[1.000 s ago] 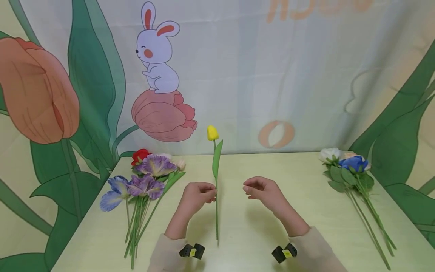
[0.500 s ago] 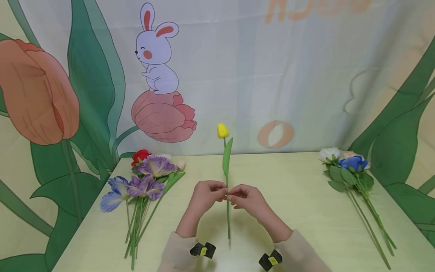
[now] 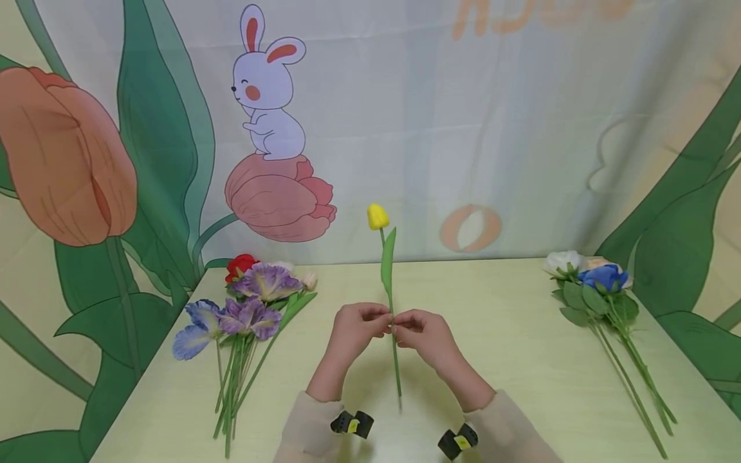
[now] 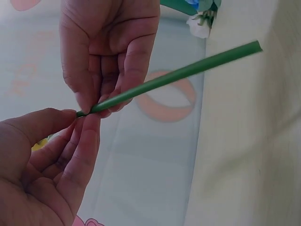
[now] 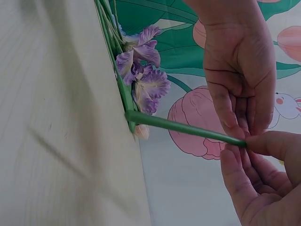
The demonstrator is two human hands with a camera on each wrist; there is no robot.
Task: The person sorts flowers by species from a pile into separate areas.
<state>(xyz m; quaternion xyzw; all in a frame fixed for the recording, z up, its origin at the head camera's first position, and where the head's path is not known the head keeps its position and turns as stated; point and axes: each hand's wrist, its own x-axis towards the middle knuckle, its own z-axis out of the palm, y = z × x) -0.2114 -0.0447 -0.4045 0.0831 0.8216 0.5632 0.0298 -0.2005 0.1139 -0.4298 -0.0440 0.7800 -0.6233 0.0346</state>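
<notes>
A yellow tulip (image 3: 378, 217) with a green leaf and a long stem stands nearly upright above the middle of the table, its top leaning slightly left. My left hand (image 3: 360, 329) pinches the stem around mid-length between thumb and fingers. Close beside it, my right hand (image 3: 427, 335) pinches the same stretch of stem, and the fingertips of both hands nearly meet. In the left wrist view, the bare lower stem (image 4: 178, 74) sticks out past the two pinches. Fingers mostly hide the yellow flower there.
To the left on the table (image 3: 475, 373) lies a bunch of purple irises (image 3: 269, 281) with a blue iris (image 3: 197, 329) and a red flower (image 3: 240, 265). A blue rose (image 3: 604, 278) and a white rose (image 3: 563, 262) lie at the right. A printed curtain (image 3: 393, 128) hangs behind.
My right hand has come in from the right and taken hold of the stem. The left hand has moved right with the tulip, which has risen a little and now leans slightly.
</notes>
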